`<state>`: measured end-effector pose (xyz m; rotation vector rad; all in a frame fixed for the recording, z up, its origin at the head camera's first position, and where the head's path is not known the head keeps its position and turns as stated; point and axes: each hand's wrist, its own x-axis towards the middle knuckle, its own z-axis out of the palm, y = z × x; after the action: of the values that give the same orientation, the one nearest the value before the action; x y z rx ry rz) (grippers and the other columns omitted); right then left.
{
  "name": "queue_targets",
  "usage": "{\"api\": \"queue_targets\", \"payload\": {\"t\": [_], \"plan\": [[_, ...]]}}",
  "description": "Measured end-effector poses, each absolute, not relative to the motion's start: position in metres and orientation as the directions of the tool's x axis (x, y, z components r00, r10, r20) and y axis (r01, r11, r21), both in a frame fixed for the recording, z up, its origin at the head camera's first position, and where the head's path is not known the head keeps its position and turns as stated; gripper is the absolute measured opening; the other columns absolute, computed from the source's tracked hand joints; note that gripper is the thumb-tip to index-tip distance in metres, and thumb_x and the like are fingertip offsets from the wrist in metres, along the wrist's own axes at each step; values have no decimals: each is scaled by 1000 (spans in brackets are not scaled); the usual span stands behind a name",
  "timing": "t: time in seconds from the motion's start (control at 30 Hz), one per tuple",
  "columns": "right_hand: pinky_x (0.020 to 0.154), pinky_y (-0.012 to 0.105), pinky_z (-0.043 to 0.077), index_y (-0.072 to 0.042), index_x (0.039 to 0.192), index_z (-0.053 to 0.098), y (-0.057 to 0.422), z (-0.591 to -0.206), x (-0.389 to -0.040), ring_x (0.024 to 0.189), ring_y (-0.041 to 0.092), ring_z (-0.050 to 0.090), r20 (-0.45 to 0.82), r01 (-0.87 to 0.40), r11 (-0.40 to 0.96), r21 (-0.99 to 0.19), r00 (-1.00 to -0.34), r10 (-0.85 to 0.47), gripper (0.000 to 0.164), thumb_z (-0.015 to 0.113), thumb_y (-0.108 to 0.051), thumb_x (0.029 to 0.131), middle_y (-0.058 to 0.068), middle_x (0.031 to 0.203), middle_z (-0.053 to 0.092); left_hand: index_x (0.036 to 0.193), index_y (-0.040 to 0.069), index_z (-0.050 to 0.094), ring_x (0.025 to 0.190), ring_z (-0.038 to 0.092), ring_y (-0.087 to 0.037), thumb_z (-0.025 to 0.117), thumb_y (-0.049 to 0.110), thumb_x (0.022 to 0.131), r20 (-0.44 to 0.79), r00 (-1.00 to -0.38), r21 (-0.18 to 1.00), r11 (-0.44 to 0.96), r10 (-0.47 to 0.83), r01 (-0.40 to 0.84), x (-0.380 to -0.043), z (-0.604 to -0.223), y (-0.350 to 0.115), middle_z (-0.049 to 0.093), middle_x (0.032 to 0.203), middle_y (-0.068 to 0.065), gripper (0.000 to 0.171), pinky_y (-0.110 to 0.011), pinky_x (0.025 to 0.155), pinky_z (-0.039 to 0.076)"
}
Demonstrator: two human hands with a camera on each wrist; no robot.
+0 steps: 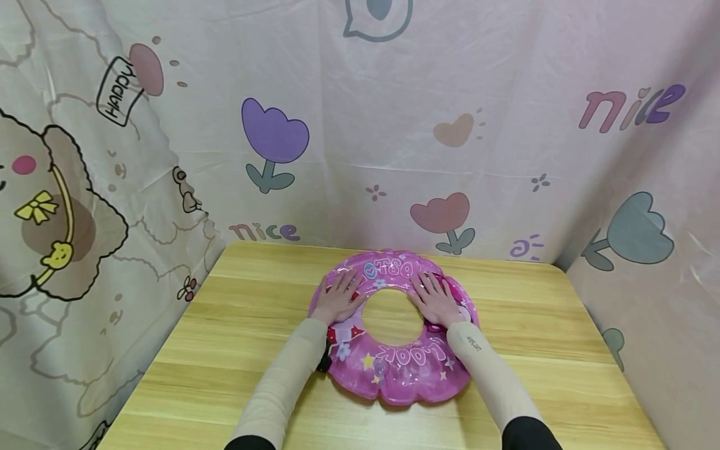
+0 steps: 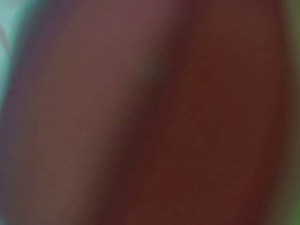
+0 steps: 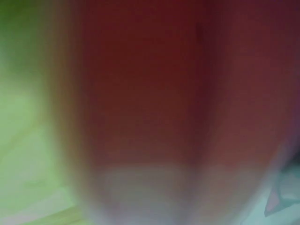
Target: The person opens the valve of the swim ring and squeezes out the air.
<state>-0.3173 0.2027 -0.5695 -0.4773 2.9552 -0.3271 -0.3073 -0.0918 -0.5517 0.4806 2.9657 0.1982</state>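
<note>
A pink inflatable swim ring point(image 1: 405, 375) with printed letters, stars and flowers lies flat on the wooden table, its round hole showing the wood beneath. On the ring's left side rests my left hand point(image 1: 339, 299), palm down with fingers spread and pointing away. My right hand point(image 1: 437, 301) lies the same way across the right side, fingers straight. Both wrist views are filled by blurred, dark reddish shapes very close to the lens, so little detail shows there.
The light wooden table point(image 1: 225, 350) spreads out around the ring. Behind it and at both sides hangs a pale printed cloth point(image 1: 360, 125) with tulips, hearts and words. Something small and black point(image 1: 324, 359) shows beside the left sleeve, at the ring's edge.
</note>
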Motion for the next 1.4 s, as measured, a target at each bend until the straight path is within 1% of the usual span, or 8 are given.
{"api": "queue_targets", "payload": {"t": [0.13,0.33,0.57,0.7,0.77,0.97,1.2,1.4], "plan": [[127,62,-1,-17,163,13,204,-570,-318,159,37,2,-87,-298,925,-237,-942,-326,69,26,-55,107,12,172,6,163,24,18,160,11,-27,29,58,105,-103,-940,156,939,324,307,-307,-552,-91,10,173,0,68,-63,127,4],[128,61,-2,-20,163,9,203,-569,-318,160,35,-1,-109,-289,928,-236,-941,-320,69,24,-56,107,9,172,4,163,26,14,160,7,-26,27,59,104,-118,-941,150,942,318,300,-308,-553,-92,6,173,2,69,-62,127,1],[128,61,-1,-19,163,10,203,-568,-318,160,35,0,-104,-295,928,-228,-940,-325,69,24,-56,107,10,172,5,163,24,18,160,11,-27,29,57,105,-103,-942,153,940,321,304,-308,-551,-91,9,173,0,68,-64,127,3],[128,61,-2,-20,163,8,202,-568,-319,160,35,-1,-116,-289,931,-224,-940,-320,70,24,-57,106,9,172,3,163,24,15,160,8,-27,29,56,105,-116,-941,155,942,317,298,-309,-552,-91,7,173,0,68,-63,127,1],[128,61,-2,-20,163,8,202,-568,-319,160,35,-1,-115,-290,930,-226,-940,-321,70,24,-57,106,9,172,3,163,23,16,160,8,-28,30,56,105,-113,-942,160,941,316,297,-309,-553,-91,7,173,-1,68,-63,127,1],[127,62,-2,-20,163,8,203,-572,-319,159,36,0,-103,-292,928,-232,-941,-322,72,23,-59,105,10,172,4,163,25,17,160,10,-28,29,58,105,-104,-942,152,941,320,302,-308,-552,-92,8,173,0,68,-64,127,3],[127,62,-2,-20,164,8,204,-573,-320,159,35,0,-103,-291,927,-239,-941,-322,72,23,-60,105,9,172,4,163,29,11,160,5,-25,25,61,104,-117,-945,131,948,306,291,-313,-563,-92,2,173,4,69,-62,127,-1],[127,61,-3,-21,163,6,205,-574,-320,160,35,-1,-107,-291,929,-229,-941,-322,72,22,-61,105,8,173,2,163,27,16,160,9,-26,28,60,103,-79,-949,132,946,307,295,-314,-568,-92,8,173,2,69,-63,127,1]]}}
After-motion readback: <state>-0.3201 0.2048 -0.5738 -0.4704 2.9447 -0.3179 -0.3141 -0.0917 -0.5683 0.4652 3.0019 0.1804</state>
